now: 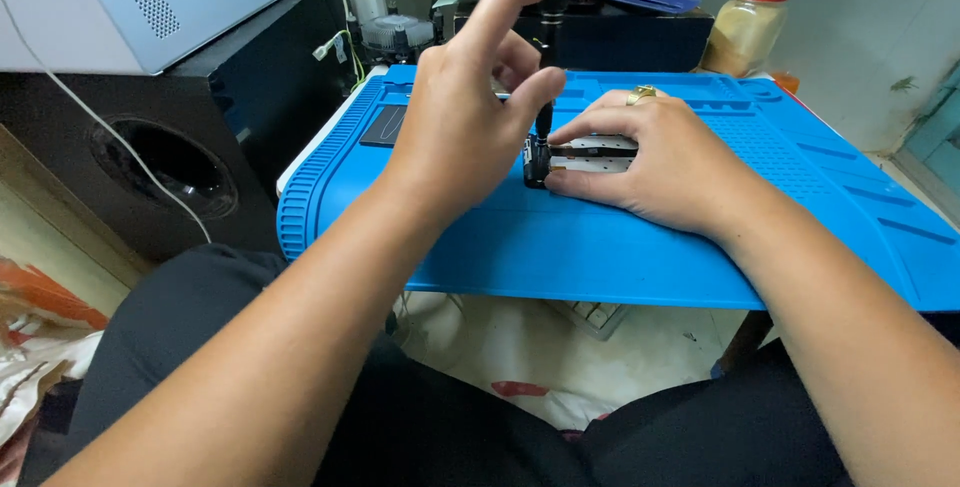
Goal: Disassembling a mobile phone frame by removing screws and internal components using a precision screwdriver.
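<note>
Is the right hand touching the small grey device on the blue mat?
Touching. In the head view, the right hand lies over the device, fingers pressed on it.

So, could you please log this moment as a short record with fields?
surface: blue ridged work mat
left hand: left hand pinches a thin dark screwdriver, tip down on the device
right hand: right hand presses a small silver and black device flat on the mat
behind: jar of tan contents, black speaker at left

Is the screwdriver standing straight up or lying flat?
Standing up. The left hand pinches the thin dark screwdriver upright, its tip down on the small gadget that the right hand presses onto the blue mat.
</note>
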